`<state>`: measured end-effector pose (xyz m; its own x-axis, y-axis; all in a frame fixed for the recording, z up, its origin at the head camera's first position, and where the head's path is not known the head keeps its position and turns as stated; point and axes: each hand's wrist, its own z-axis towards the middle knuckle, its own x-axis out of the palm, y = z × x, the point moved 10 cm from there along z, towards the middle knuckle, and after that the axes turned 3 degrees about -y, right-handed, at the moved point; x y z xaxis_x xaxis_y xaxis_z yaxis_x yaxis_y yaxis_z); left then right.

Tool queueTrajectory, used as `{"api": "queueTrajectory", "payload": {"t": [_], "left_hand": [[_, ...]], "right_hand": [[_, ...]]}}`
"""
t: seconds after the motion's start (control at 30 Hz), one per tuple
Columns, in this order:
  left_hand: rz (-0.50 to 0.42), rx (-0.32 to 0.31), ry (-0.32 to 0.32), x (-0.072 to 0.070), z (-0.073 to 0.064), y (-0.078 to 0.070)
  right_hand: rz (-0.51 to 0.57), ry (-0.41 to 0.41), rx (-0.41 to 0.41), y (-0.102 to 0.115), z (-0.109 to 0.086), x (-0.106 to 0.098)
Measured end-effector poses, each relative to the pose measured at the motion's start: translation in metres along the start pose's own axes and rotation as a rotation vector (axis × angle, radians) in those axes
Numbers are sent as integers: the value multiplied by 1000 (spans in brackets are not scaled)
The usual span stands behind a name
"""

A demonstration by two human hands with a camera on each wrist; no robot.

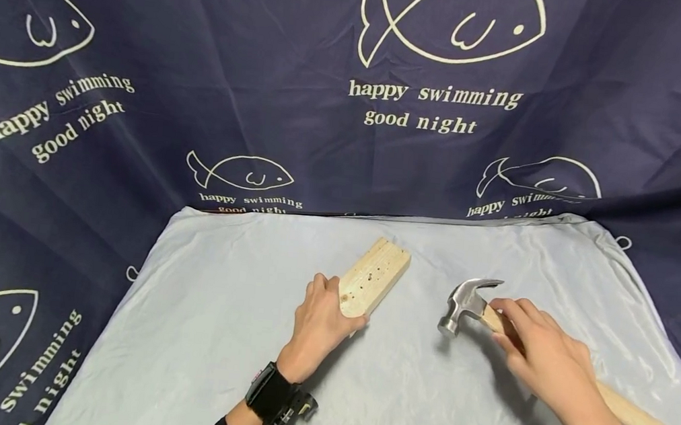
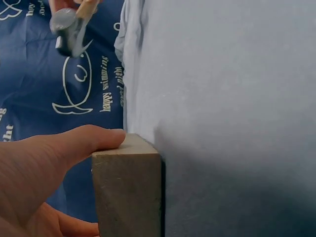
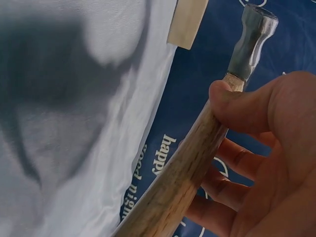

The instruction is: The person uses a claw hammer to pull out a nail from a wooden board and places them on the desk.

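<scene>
A pale wooden block [image 1: 379, 273] with several dark holes or nail marks in its upper face lies on the cloth-covered table. My left hand [image 1: 321, 322] grips its near end, the thumb on one side and the fingers on the other; the left wrist view shows the thumb along the block's [image 2: 129, 192] edge. To the right, my right hand [image 1: 552, 359] holds a claw hammer [image 1: 465, 304] by its wooden handle, close to the head. The steel head is raised above the cloth, face toward the block and claw pointing away. In the right wrist view, thumb and fingers wrap the handle [image 3: 182, 173].
A light grey-blue satin cloth [image 1: 198, 315] covers the table. Dark blue curtains [image 1: 301, 101] printed with white fish and lettering hang behind it and along both sides. Each wrist wears a black strap [image 1: 272, 395] with a camera.
</scene>
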<state>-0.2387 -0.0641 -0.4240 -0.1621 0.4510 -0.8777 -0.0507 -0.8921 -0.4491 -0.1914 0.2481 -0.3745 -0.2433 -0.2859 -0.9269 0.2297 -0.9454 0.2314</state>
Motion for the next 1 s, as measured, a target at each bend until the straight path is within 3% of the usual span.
{"api": "queueTrajectory", "payload": {"t": [0.13,0.33,0.47,0.63,0.77,0.83,1.0], "left_hand": [[-8,12,19,4,-3,-2],[-4,49,132,6,-1,-11],[-15,103,96,-9,3,-22],[-205,202,17,-27,8,-47],[-395,290,34,-33,10,-69],[-516,262,105,-29,11,-73],[-807,98,313,-12,8,-74]], "right_hand": [[-2,-10,-18,6,4,-2],[1,-23,-37,16,11,-4],[6,-21,-60,25,16,0],[8,-7,-83,34,19,4],[8,-24,-105,42,23,4],[8,-33,-119,47,25,5],[6,-57,-156,61,28,6]]}}
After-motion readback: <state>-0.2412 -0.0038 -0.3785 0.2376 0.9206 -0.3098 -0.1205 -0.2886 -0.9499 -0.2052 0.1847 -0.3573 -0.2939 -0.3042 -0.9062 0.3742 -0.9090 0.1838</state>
